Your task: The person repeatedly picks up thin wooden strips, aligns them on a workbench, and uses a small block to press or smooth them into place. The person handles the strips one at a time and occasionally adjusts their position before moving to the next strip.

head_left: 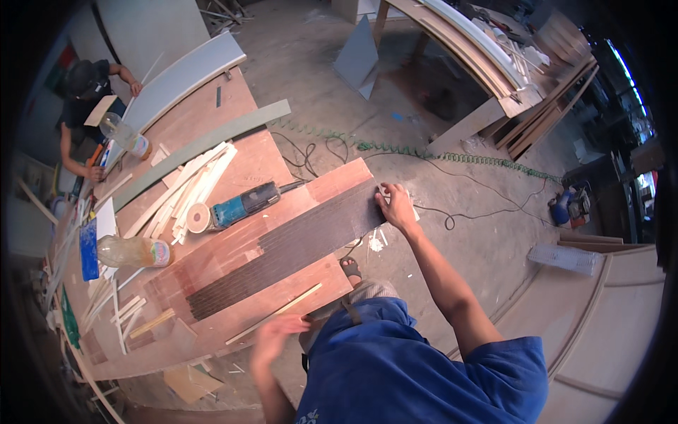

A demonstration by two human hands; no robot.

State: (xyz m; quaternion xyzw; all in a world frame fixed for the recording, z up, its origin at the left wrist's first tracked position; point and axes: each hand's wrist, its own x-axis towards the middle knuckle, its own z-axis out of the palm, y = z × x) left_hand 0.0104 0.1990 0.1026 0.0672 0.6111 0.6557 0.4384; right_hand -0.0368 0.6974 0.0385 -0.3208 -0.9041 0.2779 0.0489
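Observation:
A long dark grey-brown board with lengthwise streaks or grooves lies slantwise across the reddish plywood worktable. My right hand is at its far right end, fingers curled over the edge; something pale shows just beside the fingers. Blurred by motion, my left hand hovers off the table's near edge with its fingers stretched to the right and nothing seen in them. Close to it lies a thin wood strip. Behind the board rests a blue angle grinder with a round pale disc.
Pale wood strips are heaped beside a curved grey-green strip. Two plastic bottles, one lying near and one farther, are at the left. A co-worker bends over a white panel. A green coiled hose crosses the floor.

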